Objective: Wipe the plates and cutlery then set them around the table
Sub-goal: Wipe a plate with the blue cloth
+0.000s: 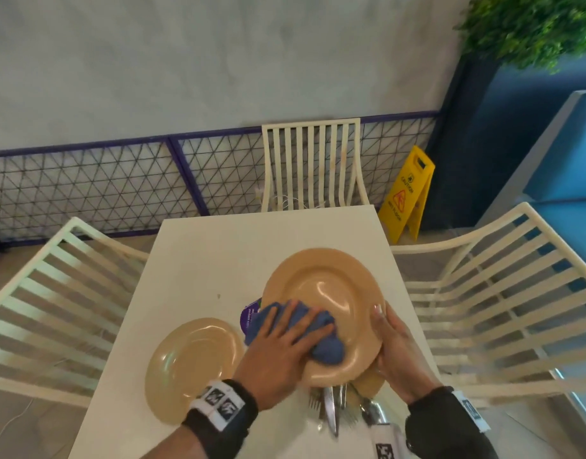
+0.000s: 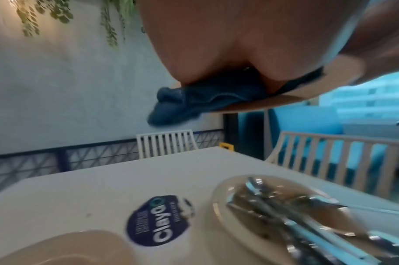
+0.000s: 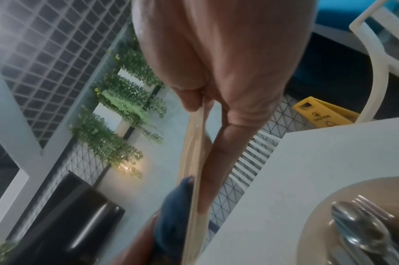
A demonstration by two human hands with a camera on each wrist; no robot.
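My right hand (image 1: 394, 346) grips the right rim of a tan plate (image 1: 331, 286), thumb on top and fingers underneath, holding it tilted above the white table (image 1: 218, 260). My left hand (image 1: 285, 339) lies flat on a bunched blue cloth (image 1: 324, 346) and presses it against the near part of that plate. In the left wrist view the cloth (image 2: 193, 100) hangs over the plate's edge (image 2: 273, 102). Below the held plate, another tan plate (image 2: 221, 193) carries several pieces of cutlery (image 1: 333, 409). A third tan plate (image 1: 189, 366) lies flat at the near left.
A round purple logo sticker (image 2: 162, 220) sits on the table between the plates. White slatted chairs stand at the far side (image 1: 311, 164), the left (image 1: 53, 293) and the right (image 1: 503, 293). A yellow caution sign (image 1: 407, 193) stands on the floor beyond the far right corner.
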